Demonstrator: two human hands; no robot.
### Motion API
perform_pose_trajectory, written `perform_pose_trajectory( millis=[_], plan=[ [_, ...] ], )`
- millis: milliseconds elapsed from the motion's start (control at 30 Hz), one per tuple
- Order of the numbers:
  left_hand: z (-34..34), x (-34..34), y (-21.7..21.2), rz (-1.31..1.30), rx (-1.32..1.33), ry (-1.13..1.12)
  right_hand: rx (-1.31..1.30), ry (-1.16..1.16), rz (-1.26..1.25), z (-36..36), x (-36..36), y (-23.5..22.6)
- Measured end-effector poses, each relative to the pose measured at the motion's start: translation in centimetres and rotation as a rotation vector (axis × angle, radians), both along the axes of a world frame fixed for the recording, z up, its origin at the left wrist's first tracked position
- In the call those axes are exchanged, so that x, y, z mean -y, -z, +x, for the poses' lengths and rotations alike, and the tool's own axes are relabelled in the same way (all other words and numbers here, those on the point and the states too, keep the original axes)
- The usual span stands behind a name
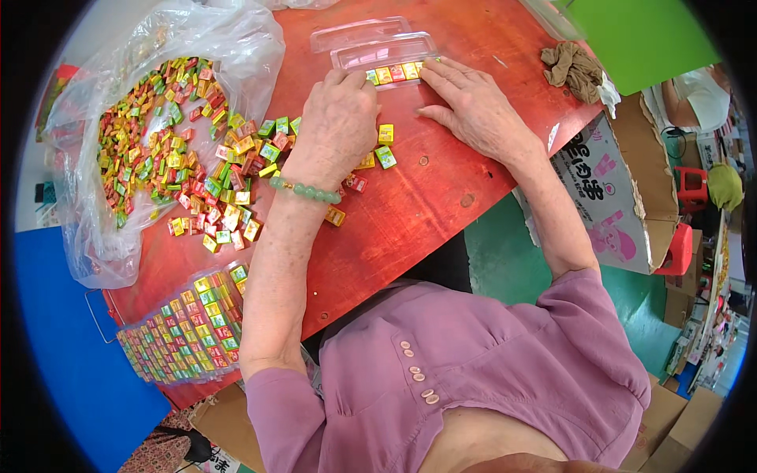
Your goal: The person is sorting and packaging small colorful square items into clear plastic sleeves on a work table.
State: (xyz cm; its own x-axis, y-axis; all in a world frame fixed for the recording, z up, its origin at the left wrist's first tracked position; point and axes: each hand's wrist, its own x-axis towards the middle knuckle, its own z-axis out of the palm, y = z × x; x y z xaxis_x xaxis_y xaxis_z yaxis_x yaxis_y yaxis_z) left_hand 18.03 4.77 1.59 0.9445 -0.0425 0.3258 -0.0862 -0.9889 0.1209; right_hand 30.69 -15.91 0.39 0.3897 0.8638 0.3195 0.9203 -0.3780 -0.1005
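A clear plastic blister tray (384, 53) lies at the table's far edge with its lid folded up behind. In it stands a row of small red, yellow and green boxes (397, 73). My left hand (339, 118), a green bead bracelet on its wrist, curls over the tray's left end. Its fingers are bent and pressed together; the fingertips and anything in them are hidden. My right hand (479, 109) rests at the right end of the row, fingers stretched along it, thumb apart. Beside my left wrist lie a yellow box (385, 133) and a green box (385, 157).
An opened clear plastic bag (260, 39) spills many small boxes (150, 142) across the left of the red table (410, 213). Filled clear packs (185, 327) are stacked at the near left edge. A brown cloth (571, 71) lies far right. A carton (615, 181) stands beyond the right edge.
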Motion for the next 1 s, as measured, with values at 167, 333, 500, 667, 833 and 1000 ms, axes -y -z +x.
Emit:
perform_pose_trajectory(
  millis=[167, 333, 500, 667, 833, 1000],
  plan=[
    [-0.4, 0.4, 0.1, -0.099, -0.017, -0.031, -0.002, 0.021, 0.034, -0.3, 0.4, 0.6],
    [-0.6, 0.6, 0.6, -0.076, 0.115, 0.027, -0.010, 0.030, 0.017, -0.3, 0.4, 0.8],
    [0.5, 1.3, 1.4, -0.057, 0.160, 0.059, -0.003, 0.071, -0.048, -1.0, 0.5, 0.4],
    [1.0, 1.8, 2.4, -0.079, 0.056, 0.013, -0.003, 0.082, -0.089, -0.8, 0.4, 0.0],
    [0.8, 1.8, 2.2, -0.134, 0.038, 0.046, -0.221, 0.068, 0.145, 1.4, 0.8, 0.3],
    [-0.2, 2.6, 0.7, -0.156, 0.092, -0.066, -0.546, 0.317, 0.286, 4.9, 0.2, 0.6]
  ],
)
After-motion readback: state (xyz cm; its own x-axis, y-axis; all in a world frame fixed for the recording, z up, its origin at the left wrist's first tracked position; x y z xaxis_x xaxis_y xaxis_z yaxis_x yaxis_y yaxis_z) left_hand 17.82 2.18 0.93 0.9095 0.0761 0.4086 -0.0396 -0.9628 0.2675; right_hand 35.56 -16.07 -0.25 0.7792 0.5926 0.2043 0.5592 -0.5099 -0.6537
